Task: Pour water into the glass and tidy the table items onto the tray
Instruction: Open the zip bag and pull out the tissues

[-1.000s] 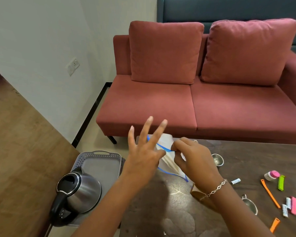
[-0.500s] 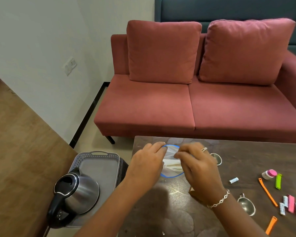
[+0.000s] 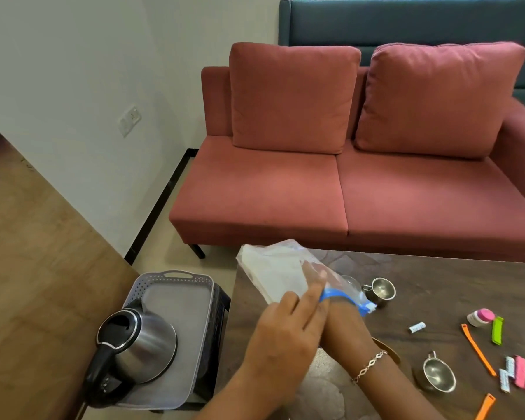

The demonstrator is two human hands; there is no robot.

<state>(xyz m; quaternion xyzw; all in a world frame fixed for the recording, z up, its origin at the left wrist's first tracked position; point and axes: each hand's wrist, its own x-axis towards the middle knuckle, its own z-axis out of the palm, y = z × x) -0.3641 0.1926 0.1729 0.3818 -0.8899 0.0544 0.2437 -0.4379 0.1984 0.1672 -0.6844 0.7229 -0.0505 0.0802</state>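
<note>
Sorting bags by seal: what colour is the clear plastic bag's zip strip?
Blue zip strip on the clear plastic bag; head view.
</note>
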